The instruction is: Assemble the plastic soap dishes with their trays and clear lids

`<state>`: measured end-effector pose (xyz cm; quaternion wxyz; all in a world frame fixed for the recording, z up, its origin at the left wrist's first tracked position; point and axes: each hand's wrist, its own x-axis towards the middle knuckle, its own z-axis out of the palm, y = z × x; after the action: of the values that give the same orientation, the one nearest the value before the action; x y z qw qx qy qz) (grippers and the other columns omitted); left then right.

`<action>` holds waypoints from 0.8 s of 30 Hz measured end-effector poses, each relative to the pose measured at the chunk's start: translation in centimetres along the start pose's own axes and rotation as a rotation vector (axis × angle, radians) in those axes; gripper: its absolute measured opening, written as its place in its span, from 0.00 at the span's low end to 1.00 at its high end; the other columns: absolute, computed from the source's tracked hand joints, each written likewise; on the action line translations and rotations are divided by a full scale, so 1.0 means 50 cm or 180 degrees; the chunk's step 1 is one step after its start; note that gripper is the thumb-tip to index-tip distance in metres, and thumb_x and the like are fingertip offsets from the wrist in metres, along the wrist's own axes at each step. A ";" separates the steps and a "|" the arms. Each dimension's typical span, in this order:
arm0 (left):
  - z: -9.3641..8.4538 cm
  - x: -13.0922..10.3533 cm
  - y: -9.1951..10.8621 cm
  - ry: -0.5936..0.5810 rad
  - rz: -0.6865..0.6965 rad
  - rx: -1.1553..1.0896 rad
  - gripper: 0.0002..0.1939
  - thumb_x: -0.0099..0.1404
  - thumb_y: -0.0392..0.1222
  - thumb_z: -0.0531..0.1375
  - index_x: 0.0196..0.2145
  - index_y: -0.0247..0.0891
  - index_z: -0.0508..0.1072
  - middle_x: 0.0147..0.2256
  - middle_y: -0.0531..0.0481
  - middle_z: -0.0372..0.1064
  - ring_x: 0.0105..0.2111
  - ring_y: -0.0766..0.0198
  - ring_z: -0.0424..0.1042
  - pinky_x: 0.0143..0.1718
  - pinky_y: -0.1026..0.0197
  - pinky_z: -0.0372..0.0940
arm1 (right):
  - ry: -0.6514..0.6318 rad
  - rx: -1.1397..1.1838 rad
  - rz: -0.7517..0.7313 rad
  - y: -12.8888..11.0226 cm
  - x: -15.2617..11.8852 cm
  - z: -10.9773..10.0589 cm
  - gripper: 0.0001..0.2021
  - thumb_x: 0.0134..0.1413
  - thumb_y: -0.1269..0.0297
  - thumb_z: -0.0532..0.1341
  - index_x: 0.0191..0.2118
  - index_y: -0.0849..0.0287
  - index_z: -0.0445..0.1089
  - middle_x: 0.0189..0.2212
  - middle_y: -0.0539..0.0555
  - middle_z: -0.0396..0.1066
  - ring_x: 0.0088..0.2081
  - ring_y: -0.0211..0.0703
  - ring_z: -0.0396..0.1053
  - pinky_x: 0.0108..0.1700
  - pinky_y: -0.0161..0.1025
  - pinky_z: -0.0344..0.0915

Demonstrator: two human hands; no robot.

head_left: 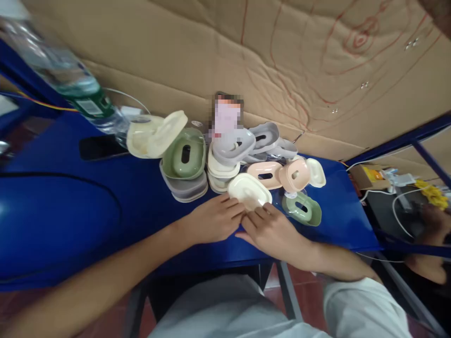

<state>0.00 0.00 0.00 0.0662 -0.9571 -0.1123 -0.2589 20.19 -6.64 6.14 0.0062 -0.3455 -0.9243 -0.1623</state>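
Observation:
Both my hands meet at the near edge of a cream oval plastic piece (249, 190). My left hand (215, 219) has its fingers curled on the left part of that edge, and my right hand (269, 230) grips the right part. The fingertips of the two hands nearly touch. Right behind the piece lie a pink slotted part (259, 171) and a pink cup-like part (296, 176). A green slotted part (306, 209) sits to the right of my right hand. Beyond my left hand, a larger green part (183, 155) rests on grey ones.
Grey parts (234, 145) and cream parts (151, 136) stand in piles along the cardboard wall (176, 56). A lit phone (227, 115) leans there. At the left are a water bottle (84, 94) and a dark phone (100, 147) on the blue table (63, 216). Another person's arm (430, 244) shows at the right.

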 end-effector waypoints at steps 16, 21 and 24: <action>-0.031 -0.054 -0.009 0.0620 -0.0960 -0.0189 0.19 0.73 0.44 0.64 0.59 0.40 0.70 0.53 0.39 0.77 0.52 0.51 0.76 0.53 0.49 0.69 | 0.1106 0.0925 -0.1091 0.001 -0.007 0.148 0.05 0.70 0.68 0.65 0.45 0.56 0.80 0.42 0.50 0.82 0.50 0.42 0.79 0.67 0.44 0.71; -0.031 -0.060 0.007 0.0595 -0.0757 -0.0010 0.21 0.73 0.44 0.64 0.61 0.41 0.71 0.56 0.39 0.77 0.53 0.50 0.75 0.56 0.47 0.67 | 0.1389 0.1094 -0.1120 -0.009 -0.009 0.148 0.06 0.70 0.62 0.66 0.47 0.53 0.80 0.40 0.47 0.82 0.44 0.40 0.78 0.66 0.45 0.71; -0.035 -0.060 -0.001 0.0707 -0.0897 0.0016 0.23 0.72 0.44 0.65 0.62 0.42 0.70 0.57 0.39 0.76 0.54 0.50 0.75 0.58 0.47 0.65 | 0.1511 0.1141 -0.0623 0.014 -0.017 0.150 0.09 0.72 0.59 0.64 0.50 0.55 0.80 0.45 0.53 0.84 0.54 0.45 0.77 0.66 0.49 0.70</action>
<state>-3.36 -0.84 -0.01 0.0437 -0.8972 -0.2380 -0.3694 22.03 -4.41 -0.89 0.2669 -0.2007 -0.9398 -0.0727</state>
